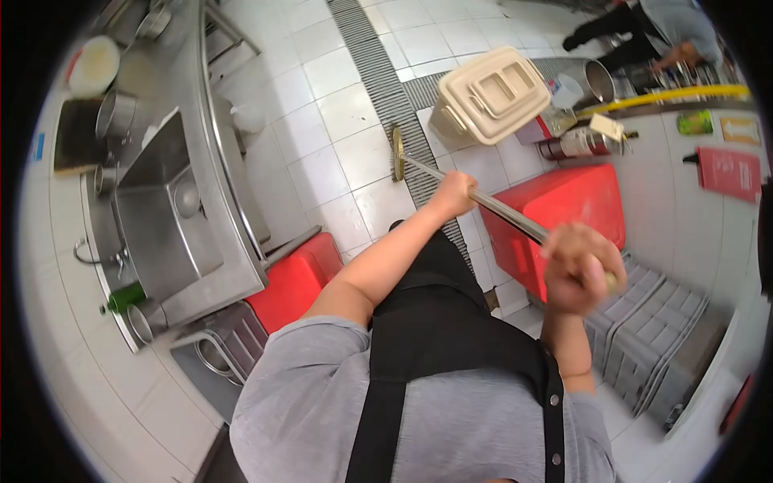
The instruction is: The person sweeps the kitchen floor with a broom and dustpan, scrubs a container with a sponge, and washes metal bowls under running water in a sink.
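Note:
A long metal pole [509, 212] runs slantwise in front of my body, with a flat, narrow head [398, 154] at its far end over the floor drain grating [376, 68]. My left hand [455, 194] is wrapped round the middle of the pole. Nearer my body, my right hand [581, 269] is closed round the pole's upper end and looks slightly blurred. Below the pole, a red bin [564, 211] stands beside the wall. Past my left hand is a beige lidded bin [498, 95].
A steel sink [173, 205] and counter line the left side, with a red container [294, 282] beneath. Grey crates [656, 322] sit at the right. Another person [680, 32] is at the upper right, behind a yellow edge [668, 97].

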Motion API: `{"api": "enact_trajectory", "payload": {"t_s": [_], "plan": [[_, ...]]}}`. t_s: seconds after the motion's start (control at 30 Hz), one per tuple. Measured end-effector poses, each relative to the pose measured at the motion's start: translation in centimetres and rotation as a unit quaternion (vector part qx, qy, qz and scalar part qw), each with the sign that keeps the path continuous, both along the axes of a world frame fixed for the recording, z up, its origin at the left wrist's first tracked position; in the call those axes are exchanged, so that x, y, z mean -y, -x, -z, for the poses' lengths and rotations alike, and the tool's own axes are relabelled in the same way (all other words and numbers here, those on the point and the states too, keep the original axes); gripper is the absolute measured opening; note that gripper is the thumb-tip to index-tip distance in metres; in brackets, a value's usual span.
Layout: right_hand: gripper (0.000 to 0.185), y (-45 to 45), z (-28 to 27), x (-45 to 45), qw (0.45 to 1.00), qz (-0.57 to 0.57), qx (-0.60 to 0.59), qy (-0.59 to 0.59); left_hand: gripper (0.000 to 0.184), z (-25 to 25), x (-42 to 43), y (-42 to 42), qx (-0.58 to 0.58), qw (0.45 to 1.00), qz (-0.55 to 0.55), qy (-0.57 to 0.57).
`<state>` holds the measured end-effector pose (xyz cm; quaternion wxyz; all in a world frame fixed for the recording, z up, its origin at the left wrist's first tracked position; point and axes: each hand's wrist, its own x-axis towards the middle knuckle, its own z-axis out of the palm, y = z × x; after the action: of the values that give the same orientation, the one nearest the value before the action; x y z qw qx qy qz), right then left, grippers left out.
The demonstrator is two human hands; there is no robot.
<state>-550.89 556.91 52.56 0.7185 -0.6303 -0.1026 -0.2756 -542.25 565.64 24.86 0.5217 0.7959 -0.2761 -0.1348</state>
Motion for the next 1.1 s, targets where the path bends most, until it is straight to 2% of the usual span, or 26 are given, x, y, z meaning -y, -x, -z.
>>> {"api": "enact_trajectory", "payload": {"t_s": [0.03,0.1,0.13,0.2,0.23,0.27,0.37,0.4,0.43,0.5,0.53,0.57,0.63,0.77,0.9,0.93,1.03,1.1], "plan": [[0.024,0.1,-0.5,-0.2,1.0,0.002,0.004,-0.002,0.012,-0.4,0.4,0.0,0.0,1.0,-0.025,0.008],[0.026,-0.3,-0.8,-0.4,1.0,0.008,0.013,-0.012,0.023,0.1,0.9,-0.6,0.039,0.995,-0.062,0.066],[0.02,-0.8,0.0,-0.7,1.0,0.005,-0.014,0.001,0.029,0.6,0.7,-0.9,0.061,0.991,-0.074,0.092],[0.01,-3.2,3.4,-1.4,0.99,-0.027,0.009,0.136,0.031,4.3,-0.1,-2.5,0.049,0.992,-0.065,0.094],[0.002,-4.5,5.0,-1.5,0.979,-0.083,0.039,0.182,0.032,5.9,-0.3,-3.5,0.043,0.993,-0.059,0.097],[0.016,-5.8,5.9,-2.1,0.964,-0.13,0.048,0.227,0.033,6.5,-0.9,-4.3,-0.007,0.996,-0.049,0.071],[0.02,-10.4,7.0,-1.0,0.973,-0.182,0.033,0.138,0.018,7.3,-0.7,-7.5,-0.028,0.993,-0.112,0.016],[0.02,-11.5,6.5,0.0,0.974,-0.194,0.025,0.118,0.019,7.4,0.1,-8.2,-0.058,0.987,-0.13,0.067],[0.02,-12.5,5.6,1.6,0.974,-0.202,0.014,0.097,0.019,7.6,1.3,-8.6,-0.043,0.986,-0.149,0.06],[0.023,-13.6,3.6,4.8,0.978,-0.203,-0.004,0.044,0.019,5.1,3.6,-8.6,-0.017,0.982,-0.181,0.046],[0.026,-13.8,2.5,6.4,0.98,-0.198,-0.009,0.014,0.017,1.3,4.5,-8.4,-0.058,0.978,-0.195,0.057],[0.028,-13.8,1.3,7.9,0.983,-0.182,-0.026,-0.019,0.017,0.0,5.5,-8.4,-0.059,0.98,-0.184,0.049],[0.028,-14.4,-0.6,9.8,0.983,-0.18,-0.032,-0.027,0.016,-1.1,7.4,-8.9,-0.06,0.984,-0.164,0.032],[0.031,-17.0,3.6,9.1,0.979,-0.193,-0.014,0.059,0.018,2.9,6.7,-11.0,-0.058,0.988,-0.137,0.033],[0.033,-20.3,6.0,11.0,0.971,-0.232,-0.055,-0.026,0.019,4.5,5.4,-13.2,-0.066,0.98,-0.186,-0.016],[0.033,-21.1,6.3,11.3,0.968,-0.24,-0.06,-0.046,0.02,4.6,5.7,-13.0,-0.049,0.979,-0.197,0.002],[0.033,-20.2,2.3,12.2,0.971,-0.232,-0.061,-0.011,0.01,1.5,7.8,-12.7,-0.087,0.976,-0.202,-0.007],[0.031,-19.9,-0.2,12.9,0.969,-0.236,-0.068,0.008,0.009,0.1,9.1,-13.1,-0.056,0.979,-0.196,0.008]]}}
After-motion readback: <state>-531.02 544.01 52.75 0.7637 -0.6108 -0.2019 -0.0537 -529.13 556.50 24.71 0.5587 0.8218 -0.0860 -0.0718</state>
